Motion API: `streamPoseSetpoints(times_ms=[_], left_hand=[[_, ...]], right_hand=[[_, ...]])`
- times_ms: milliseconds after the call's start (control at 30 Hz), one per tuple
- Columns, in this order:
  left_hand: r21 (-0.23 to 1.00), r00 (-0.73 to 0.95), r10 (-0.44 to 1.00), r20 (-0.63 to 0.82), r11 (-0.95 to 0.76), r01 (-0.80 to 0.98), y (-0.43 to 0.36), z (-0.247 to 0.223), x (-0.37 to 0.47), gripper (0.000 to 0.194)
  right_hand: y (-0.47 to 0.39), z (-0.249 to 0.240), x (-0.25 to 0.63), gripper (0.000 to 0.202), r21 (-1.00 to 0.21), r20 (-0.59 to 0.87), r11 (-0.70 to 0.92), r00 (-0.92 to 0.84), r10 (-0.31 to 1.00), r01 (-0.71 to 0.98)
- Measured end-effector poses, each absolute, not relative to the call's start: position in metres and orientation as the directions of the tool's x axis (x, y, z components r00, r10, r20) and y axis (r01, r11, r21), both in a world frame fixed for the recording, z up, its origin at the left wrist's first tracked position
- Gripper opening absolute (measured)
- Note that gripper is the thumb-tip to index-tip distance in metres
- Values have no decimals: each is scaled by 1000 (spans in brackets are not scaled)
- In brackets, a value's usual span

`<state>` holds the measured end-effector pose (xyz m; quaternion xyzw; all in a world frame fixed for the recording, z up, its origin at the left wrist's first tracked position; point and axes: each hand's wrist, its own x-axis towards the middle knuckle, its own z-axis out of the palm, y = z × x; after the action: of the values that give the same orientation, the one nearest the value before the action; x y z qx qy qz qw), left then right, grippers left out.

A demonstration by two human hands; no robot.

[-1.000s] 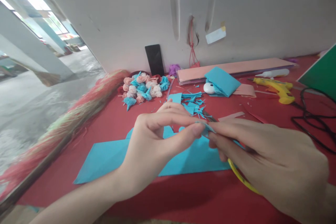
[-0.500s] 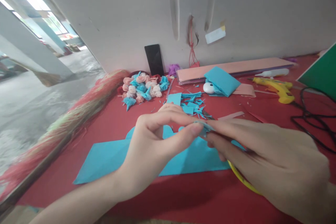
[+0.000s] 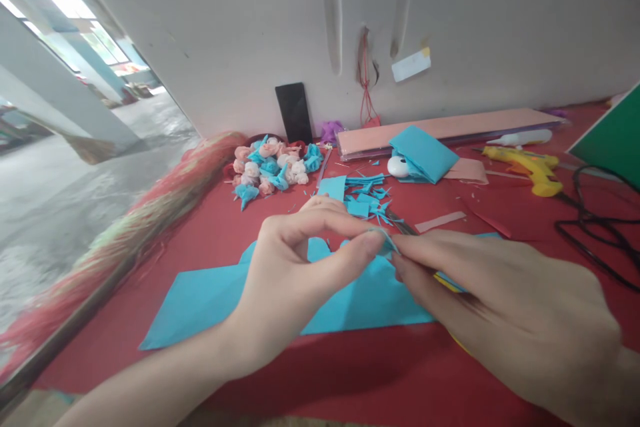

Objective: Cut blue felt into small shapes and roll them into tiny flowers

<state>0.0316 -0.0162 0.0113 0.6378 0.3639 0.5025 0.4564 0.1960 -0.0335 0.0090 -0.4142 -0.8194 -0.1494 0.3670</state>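
Between my two hands is a small piece of blue crepe paper. My left hand pinches it between thumb and forefinger. The fingertips of my right hand are closed on its right edge. Beneath both hands lies a wide blue paper sheet with a scalloped far edge, partly covered by the left hand and arm. Under the right hand, yellow-handled scissors show only in part. Cut blue paper pieces lie just beyond my fingers.
A pile of paper roses sits at the back left, near a black phone leaning on the wall. A folded blue paper packet lies at the back. To the right are a yellow glue gun and a black cord.
My right hand has shifted slightly down and right, its fingertips drawing back a little along the paper piece. My left hand stays almost in place.
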Motion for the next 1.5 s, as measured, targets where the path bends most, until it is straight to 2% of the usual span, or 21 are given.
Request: streamPoseSetpoints(times_ms=[100, 233, 400, 933, 1200, 1267, 1367, 1433, 1500], left_hand=[[953, 227, 929, 294, -304, 12, -16, 11, 31, 10], [952, 242, 926, 290, -305, 27, -17, 12, 30, 10], [938, 235, 917, 323, -342, 47, -19, 13, 29, 8], [931, 247, 907, 340, -362, 48, -19, 15, 30, 10], [929, 246, 907, 341, -366, 61, -18, 15, 31, 8], [930, 263, 904, 338, -363, 52, -18, 15, 31, 8], [926, 265, 895, 360, -377, 16, -15, 16, 28, 12], [886, 233, 865, 445, -463, 30, -11, 17, 25, 15], [773, 240, 771, 591, -625, 106, -7, 19, 20, 18]], right_hand=[[-33, 9, 194, 29, -31, 771, 631, -384, 509, 775], [-33, 9, 194, 26, -57, 781, 647, -370, 503, 760], [-36, 4, 198, 24, -129, 762, 644, -341, 551, 754], [-35, 12, 202, 29, -173, 661, 638, -393, 640, 750], [-35, 14, 201, 26, -113, 746, 671, -383, 544, 733], [-34, 10, 200, 22, -160, 748, 670, -354, 562, 725], [-33, 6, 200, 17, -338, 711, 662, -279, 645, 669], [-33, 7, 200, 13, -448, 678, 660, -253, 691, 602], [-33, 11, 199, 14, -552, 629, 634, -228, 743, 541]])
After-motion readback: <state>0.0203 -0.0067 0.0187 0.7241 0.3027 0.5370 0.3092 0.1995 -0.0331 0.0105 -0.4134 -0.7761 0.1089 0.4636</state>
